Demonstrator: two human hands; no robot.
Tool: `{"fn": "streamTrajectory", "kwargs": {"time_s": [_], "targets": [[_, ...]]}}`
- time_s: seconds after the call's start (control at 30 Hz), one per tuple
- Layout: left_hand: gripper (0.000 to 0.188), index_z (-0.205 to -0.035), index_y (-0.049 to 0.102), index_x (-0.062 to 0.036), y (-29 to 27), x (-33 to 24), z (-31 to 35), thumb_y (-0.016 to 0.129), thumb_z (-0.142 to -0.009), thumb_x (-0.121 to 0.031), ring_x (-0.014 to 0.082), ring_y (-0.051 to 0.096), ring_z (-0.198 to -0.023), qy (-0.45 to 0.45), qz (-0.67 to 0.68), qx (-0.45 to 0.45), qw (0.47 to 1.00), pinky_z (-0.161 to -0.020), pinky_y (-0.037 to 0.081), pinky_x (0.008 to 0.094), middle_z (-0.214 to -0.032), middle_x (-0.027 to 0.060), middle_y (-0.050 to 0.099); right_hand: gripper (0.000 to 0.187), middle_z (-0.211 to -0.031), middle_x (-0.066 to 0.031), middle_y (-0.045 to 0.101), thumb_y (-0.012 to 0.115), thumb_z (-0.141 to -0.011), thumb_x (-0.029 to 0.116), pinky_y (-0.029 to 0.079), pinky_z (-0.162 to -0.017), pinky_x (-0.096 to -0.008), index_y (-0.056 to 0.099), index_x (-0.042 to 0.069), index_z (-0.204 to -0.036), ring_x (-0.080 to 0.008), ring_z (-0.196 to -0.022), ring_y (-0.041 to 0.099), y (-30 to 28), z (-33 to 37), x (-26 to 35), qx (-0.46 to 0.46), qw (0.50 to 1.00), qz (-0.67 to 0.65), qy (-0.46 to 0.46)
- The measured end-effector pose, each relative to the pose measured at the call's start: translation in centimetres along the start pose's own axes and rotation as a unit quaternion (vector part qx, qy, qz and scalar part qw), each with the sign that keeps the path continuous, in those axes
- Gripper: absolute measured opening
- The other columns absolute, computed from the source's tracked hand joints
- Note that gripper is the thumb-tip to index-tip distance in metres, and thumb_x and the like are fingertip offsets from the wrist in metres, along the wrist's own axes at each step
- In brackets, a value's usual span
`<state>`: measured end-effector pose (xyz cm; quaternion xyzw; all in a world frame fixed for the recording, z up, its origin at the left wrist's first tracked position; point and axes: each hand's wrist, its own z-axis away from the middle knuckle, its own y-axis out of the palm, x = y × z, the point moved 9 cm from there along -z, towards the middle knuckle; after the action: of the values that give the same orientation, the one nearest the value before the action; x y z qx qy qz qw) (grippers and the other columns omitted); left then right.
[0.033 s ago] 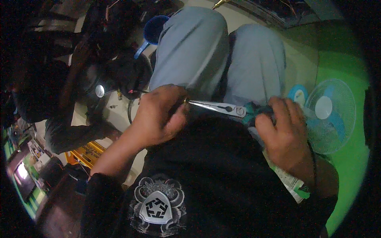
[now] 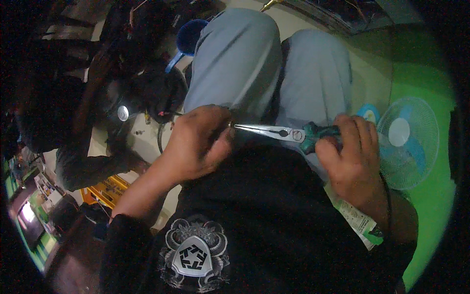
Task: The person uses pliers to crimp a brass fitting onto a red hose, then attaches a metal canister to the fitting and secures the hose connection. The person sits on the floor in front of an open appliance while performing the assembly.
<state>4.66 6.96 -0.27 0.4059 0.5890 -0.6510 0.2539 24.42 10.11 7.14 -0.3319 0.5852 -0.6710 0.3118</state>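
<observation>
Your right hand point(image 2: 353, 159) is wrapped around the green handles of the pliers point(image 2: 296, 135), whose long nose points left across your lap point(image 2: 293, 110). Your left hand point(image 2: 196, 142) pinches a small brass piece point(image 2: 231, 125), mostly hidden, right at the pliers' tips; whether the tips clamp it, I cannot tell. Beyond your hands rise your grey-clad knees, a blue dipper point(image 2: 190, 38) beside the left one. Your right side has a fan point(image 2: 402, 132); your left, a yellow crate point(image 2: 104, 193) near another person point(image 2: 88, 169).
</observation>
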Motion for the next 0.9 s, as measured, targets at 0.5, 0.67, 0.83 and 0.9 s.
{"fn": "streamTrajectory", "kwargs": {"time_s": [0.5,0.67,0.83,0.9], "targets": [[0.021,-0.101,0.065,0.0007,-0.3,0.4,-0.3,0.065,-0.083,-0.008,0.0363,0.060,-0.072,0.033,0.052,0.021,0.998,-0.066,0.049,0.0419,-0.080,0.0173,0.058,0.022,-0.081,-0.0110,0.065,0.051,-0.078,-0.006,0.052,-0.073,-0.0346,0.062,0.001,-0.096,-0.0207,-0.077,0.065,5.8,2.8,-1.7,0.312,0.722,-0.601,0.144],[0.022,-0.102,0.064,0.0008,-0.3,0.2,-0.1,0.065,-0.083,-0.007,0.0346,0.057,-0.069,0.048,0.060,0.020,0.997,-0.064,0.047,0.0411,-0.078,0.0155,0.055,0.021,-0.080,-0.0071,0.064,0.050,-0.079,-0.005,0.052,-0.068,-0.0324,0.062,0.001,-0.094,-0.0146,-0.073,0.062,6.5,3.5,-1.3,0.369,0.626,-0.651,0.218],[0.022,-0.104,0.064,0.0011,-0.3,0.3,0.0,0.066,-0.082,-0.006,0.0341,0.057,-0.069,0.038,0.059,0.027,0.997,-0.064,0.047,0.0411,-0.078,0.0153,0.055,0.019,-0.080,-0.0060,0.064,0.048,-0.081,-0.005,0.051,-0.063,-0.0313,0.061,0.002,-0.093,-0.0124,-0.069,0.061,6.5,3.5,-1.0,0.394,0.598,-0.658,0.233],[0.023,-0.104,0.064,0.0011,-0.3,0.2,0.0,0.066,-0.083,-0.006,0.0340,0.057,-0.068,0.042,0.057,0.029,0.997,-0.063,0.047,0.0411,-0.078,0.0154,0.055,0.018,-0.079,-0.0055,0.064,0.047,-0.082,-0.004,0.050,-0.062,-0.0314,0.060,0.002,-0.092,-0.0124,-0.068,0.061,6.3,3.1,-0.9,0.389,0.588,-0.668,0.237]]}}
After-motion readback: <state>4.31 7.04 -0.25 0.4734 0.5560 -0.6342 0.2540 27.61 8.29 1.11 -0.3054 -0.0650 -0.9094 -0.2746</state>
